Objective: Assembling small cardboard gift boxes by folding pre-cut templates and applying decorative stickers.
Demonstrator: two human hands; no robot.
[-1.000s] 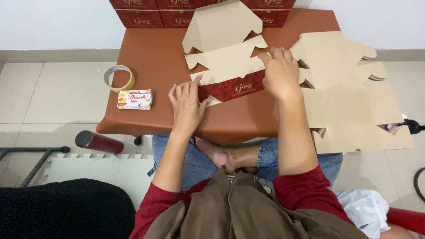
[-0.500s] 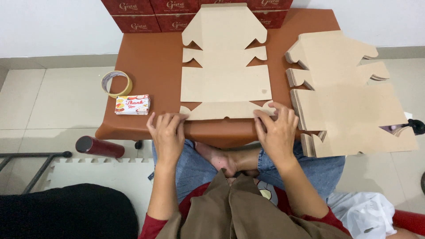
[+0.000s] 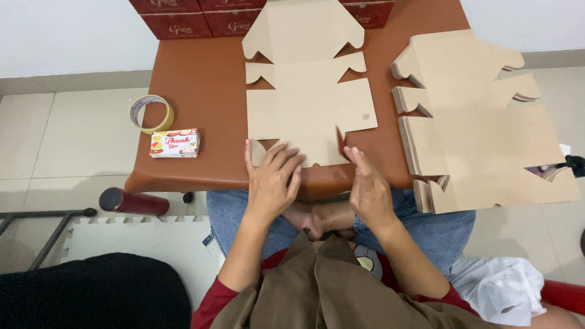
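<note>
A flat die-cut cardboard box blank (image 3: 308, 100), brown side up, lies spread on the brown table (image 3: 207, 91). My left hand (image 3: 272, 180) rests flat on the blank's near flap at the table's front edge. My right hand (image 3: 365, 186) pinches the small side tab at the near right corner and lifts it, showing its red printed underside (image 3: 340, 141). A thick stack of identical flat blanks (image 3: 481, 128) lies on the right side of the table and overhangs its edge.
A roll of tape (image 3: 152, 113) and a small stack of printed cards (image 3: 175, 143) lie at the table's left. Red printed boxes (image 3: 183, 18) stand along the far edge. A dark red cylinder (image 3: 134, 201) and a white foam mat (image 3: 140, 244) lie on the floor.
The blank was turned from partly folded, red side showing, to flat with its brown side up. Both hands slid to its near edge; the right one now raises a corner tab.
</note>
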